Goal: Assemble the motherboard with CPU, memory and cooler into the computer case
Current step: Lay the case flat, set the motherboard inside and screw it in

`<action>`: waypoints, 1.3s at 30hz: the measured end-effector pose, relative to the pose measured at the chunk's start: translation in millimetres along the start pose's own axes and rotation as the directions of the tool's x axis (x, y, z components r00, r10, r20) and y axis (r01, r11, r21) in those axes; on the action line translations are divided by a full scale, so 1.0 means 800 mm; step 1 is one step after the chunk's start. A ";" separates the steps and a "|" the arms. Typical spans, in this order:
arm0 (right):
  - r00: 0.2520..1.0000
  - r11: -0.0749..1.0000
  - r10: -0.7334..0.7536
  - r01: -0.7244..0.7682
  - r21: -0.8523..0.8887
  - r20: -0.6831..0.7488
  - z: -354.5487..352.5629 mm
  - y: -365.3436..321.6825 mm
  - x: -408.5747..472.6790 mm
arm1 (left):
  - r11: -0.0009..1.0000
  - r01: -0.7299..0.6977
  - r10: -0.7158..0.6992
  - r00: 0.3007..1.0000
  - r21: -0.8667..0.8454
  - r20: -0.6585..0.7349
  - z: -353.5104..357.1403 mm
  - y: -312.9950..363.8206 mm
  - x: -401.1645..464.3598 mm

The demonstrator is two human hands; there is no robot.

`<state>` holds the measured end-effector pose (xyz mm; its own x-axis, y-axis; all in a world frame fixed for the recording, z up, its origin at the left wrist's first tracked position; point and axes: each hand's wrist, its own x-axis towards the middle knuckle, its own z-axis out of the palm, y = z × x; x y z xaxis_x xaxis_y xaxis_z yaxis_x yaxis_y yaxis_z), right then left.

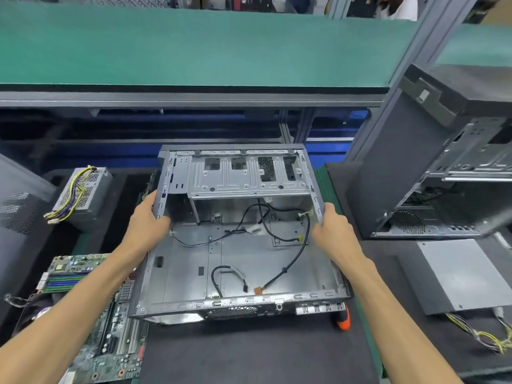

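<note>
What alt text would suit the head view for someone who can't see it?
Both hands, left and right, grip the side rims of an open, empty case with loose cables inside. A motherboard lies to its left.

Two forearms are showing from the lower frame edge, both bare along their whole visible length; no sleeve, cuff or glove is appearing on either. The left hand (148, 217) and right hand (331, 227) are showing no ring, and the wrists are carrying no watch, band or strap. Fingers (151, 202) are looking slender, nails too small to make out; the upper arms are lying outside the view.
</note>
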<state>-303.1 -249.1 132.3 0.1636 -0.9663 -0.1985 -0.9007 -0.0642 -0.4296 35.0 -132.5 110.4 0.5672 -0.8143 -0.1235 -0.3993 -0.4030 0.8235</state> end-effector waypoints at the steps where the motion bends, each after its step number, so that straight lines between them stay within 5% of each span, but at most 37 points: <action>1: 1.000 1.000 -0.001 0.001 0.009 0.016 -0.003 0.004 0.000 | 1.000 0.028 -0.028 1.000 0.013 0.013 0.004 0.002 -0.003; 4: 0.998 0.996 -0.037 0.033 0.086 0.053 -0.012 0.013 0.001 | 0.974 -0.013 0.038 0.994 0.225 -0.106 0.011 0.010 -0.011; 6: 0.993 0.976 -0.108 0.114 0.187 -0.040 -0.017 0.013 -0.001 | 0.863 -0.270 0.398 0.884 0.426 -0.246 0.015 0.031 -0.020; 8: 0.936 0.917 -0.216 0.293 0.272 -0.278 -0.021 0.003 -0.007 | 0.790 -0.462 0.562 0.807 0.402 -0.178 0.031 0.054 -0.025; 11: 0.800 0.805 -0.384 0.535 0.259 -0.460 -0.013 -0.026 -0.014 | 0.874 -0.373 0.294 0.917 0.312 0.270 0.076 0.077 -0.026; 14: 0.836 0.835 -0.488 0.531 0.143 -0.252 0.015 -0.053 -0.005 | 0.788 -0.278 -0.066 0.848 0.549 0.525 0.132 0.068 -0.013; 17: 0.912 0.904 -0.392 0.406 -0.132 0.119 0.044 -0.057 0.012 | 0.777 -0.203 -0.171 0.843 0.596 0.510 0.164 0.049 -0.007; 20: 0.929 0.901 -0.222 0.312 -0.303 0.296 0.060 -0.049 0.027 | 0.748 -0.211 -0.199 0.833 0.629 0.516 0.174 0.032 -0.007; 25: 0.944 0.830 -0.095 0.251 -0.499 0.317 0.076 -0.046 0.046 | 0.714 -0.302 -0.137 0.824 0.631 0.550 0.168 0.025 -0.003; 30: 0.965 0.765 -0.064 0.212 -0.608 0.256 0.070 -0.054 0.075 | 0.828 -0.164 -0.063 0.923 0.536 0.380 0.133 0.037 0.013; 34: 0.961 0.621 -0.029 0.232 -0.748 0.274 0.078 -0.052 0.071 | 0.820 -0.093 -0.122 0.936 0.565 0.331 0.102 0.043 0.018; 39: 0.942 0.725 -0.087 0.283 -0.628 0.325 0.076 -0.066 0.071 | 0.670 -0.144 -0.277 0.862 0.728 0.425 0.075 0.049 0.004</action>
<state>-222.0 -285.6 90.4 0.3628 -0.8236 -0.4359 -0.8592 -0.4768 0.1858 -22.4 -176.2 109.1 0.2933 -0.7675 -0.5701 -0.8736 -0.4574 0.1663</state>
